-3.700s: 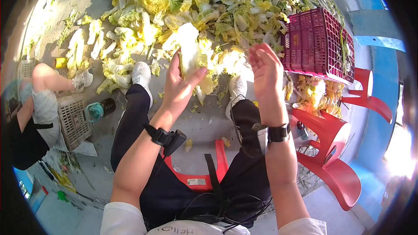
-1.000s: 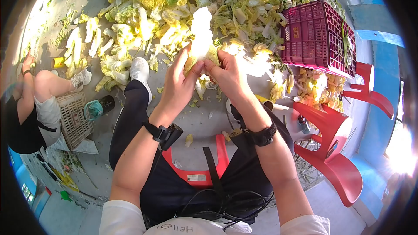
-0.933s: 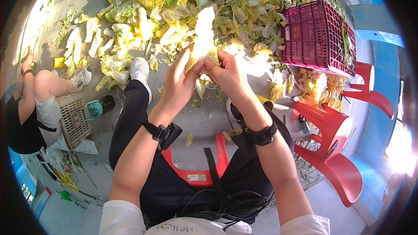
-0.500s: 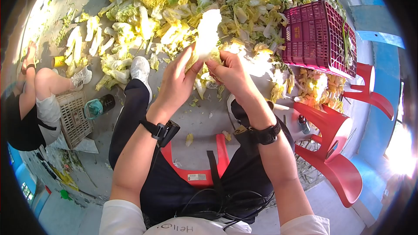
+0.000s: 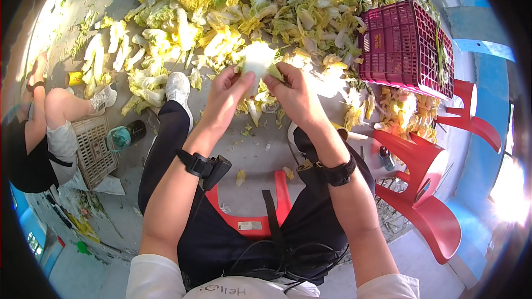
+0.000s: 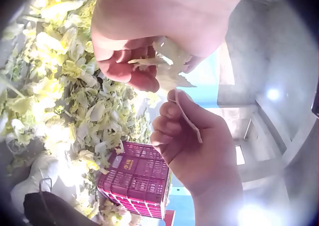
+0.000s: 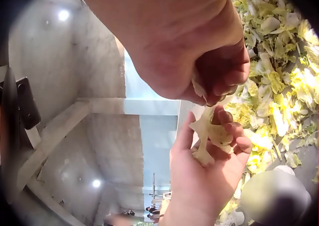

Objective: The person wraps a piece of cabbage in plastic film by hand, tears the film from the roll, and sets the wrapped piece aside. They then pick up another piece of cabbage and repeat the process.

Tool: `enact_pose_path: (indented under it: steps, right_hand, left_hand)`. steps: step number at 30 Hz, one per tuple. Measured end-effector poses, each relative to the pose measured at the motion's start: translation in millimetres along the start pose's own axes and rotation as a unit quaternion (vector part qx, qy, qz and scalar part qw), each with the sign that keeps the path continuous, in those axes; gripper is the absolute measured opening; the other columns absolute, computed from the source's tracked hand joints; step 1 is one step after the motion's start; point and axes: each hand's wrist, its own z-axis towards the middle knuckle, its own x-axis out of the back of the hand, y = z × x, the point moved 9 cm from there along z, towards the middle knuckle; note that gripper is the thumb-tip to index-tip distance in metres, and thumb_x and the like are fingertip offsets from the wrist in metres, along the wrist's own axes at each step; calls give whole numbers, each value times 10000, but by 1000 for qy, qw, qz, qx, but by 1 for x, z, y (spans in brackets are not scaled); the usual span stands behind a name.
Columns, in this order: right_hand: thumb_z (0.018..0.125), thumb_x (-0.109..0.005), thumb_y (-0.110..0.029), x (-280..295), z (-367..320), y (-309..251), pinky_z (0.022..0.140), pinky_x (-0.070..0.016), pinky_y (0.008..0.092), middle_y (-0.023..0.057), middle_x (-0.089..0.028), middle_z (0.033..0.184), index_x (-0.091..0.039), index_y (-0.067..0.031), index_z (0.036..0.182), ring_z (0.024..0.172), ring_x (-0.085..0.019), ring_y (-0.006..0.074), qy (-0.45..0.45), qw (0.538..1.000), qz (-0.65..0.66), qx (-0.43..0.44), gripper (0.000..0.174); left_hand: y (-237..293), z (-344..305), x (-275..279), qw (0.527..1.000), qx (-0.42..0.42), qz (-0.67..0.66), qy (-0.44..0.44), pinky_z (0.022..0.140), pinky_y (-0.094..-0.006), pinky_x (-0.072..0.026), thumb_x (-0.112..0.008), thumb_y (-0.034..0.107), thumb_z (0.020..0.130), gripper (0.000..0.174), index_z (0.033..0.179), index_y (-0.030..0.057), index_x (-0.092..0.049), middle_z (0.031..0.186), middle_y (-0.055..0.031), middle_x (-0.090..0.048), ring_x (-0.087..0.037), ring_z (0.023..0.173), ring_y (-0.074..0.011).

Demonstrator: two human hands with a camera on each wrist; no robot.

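Both hands meet in front of the body over a pale napa cabbage leaf [image 5: 257, 60]. My left hand [image 5: 226, 99] holds the main part, its thumb lying on the white side. In the right wrist view, torn pale leaf [image 7: 204, 136] lies between the left thumb and curled fingers. My right hand [image 5: 293, 93] pinches the leaf's right edge between thumb and curled fingers. In the left wrist view a thin pale strip [image 6: 188, 116] runs along the right thumb, its upper end close to the torn leaf [image 6: 172, 66] in the left hand.
A large heap of cabbage leaves [image 5: 221, 0] covers the floor ahead. A magenta crate [image 5: 390, 50] lies on its side at right, near red chairs [image 5: 415, 177]. At left, another person's leg [image 5: 66, 102] shows beside a beige crate [image 5: 95, 147] and a bottle [image 5: 126, 137].
The right hand, earlier apart and open, has come over to the leaf in the left hand. During the last half second the leaf's top has dropped and the left thumb has moved onto it.
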Motion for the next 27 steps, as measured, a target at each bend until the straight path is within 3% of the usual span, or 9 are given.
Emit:
enact_pose_path:
  steps: [1, 5, 7, 14, 17, 25, 27]
  right_hand:
    - [934, -643, -166, -3, -1, -3, 641, -475, 353, 121, -636, 708, -675, 56, 1020, 658, -570, 157, -12, 1000, -13, 6, 239]
    - [929, -647, -174, -6, -6, -14, 622, -475, 363, 128, -616, 658, -674, 48, 953, 622, -563, 161, -23, 991, -127, 31, 226]
    - [934, -657, -196, -10, -5, -8, 625, -475, 357, 115, -625, 673, -669, 46, 942, 634, -568, 153, -30, 998, -60, -5, 243]
    - [976, -666, -298, -21, -4, 4, 638, -496, 281, 28, -670, 784, -662, 30, 994, 683, -593, 103, -85, 977, 170, -100, 328]
    - [986, -650, -285, -24, -6, -1, 642, -500, 258, 17, -670, 785, -662, 28, 1010, 682, -593, 90, -107, 972, 176, -114, 314]
    - [977, -612, -173, -23, 1, 19, 638, -496, 299, 56, -673, 750, -683, 38, 1044, 676, -611, 122, -68, 992, 89, -65, 232]
    - [968, -608, -150, -19, 1, 18, 643, -497, 324, 82, -675, 738, -680, 50, 1050, 673, -620, 148, -49, 997, 36, -49, 228]
  left_hand:
    - [-4, 1, 2, 999, 26, -35, 1, 756, -241, -488, -647, 206, 1005, 264, 1185, 14, -629, 955, 3, -684, -607, 831, -66]
    - [-3, 3, 8, 998, 0, 45, 43, 738, -232, -477, -658, 224, 999, 251, 1097, -6, -632, 946, -9, -673, -581, 829, -50]
    - [3, 1, 13, 991, -38, 108, 64, 737, -233, -477, -665, 232, 996, 261, 1091, -9, -632, 932, -8, -669, -584, 830, -50]
    - [20, -4, 11, 982, -114, 113, 96, 742, -247, -475, -696, 199, 977, 252, 1089, -15, -623, 935, -26, -664, -566, 830, -75]
    - [20, -4, 11, 977, -123, 154, 87, 765, -248, -479, -697, 187, 974, 250, 1093, -20, -619, 966, -35, -666, -564, 845, -84]
    - [20, -3, 5, 983, -127, 112, 70, 744, -243, -486, -672, 169, 984, 250, 1127, -31, -628, 933, -26, -679, -592, 836, -76]
    - [10, -1, 6, 992, -64, 98, 49, 729, -235, -487, -668, 170, 984, 246, 1132, -24, -637, 924, -22, -680, -597, 820, -63]
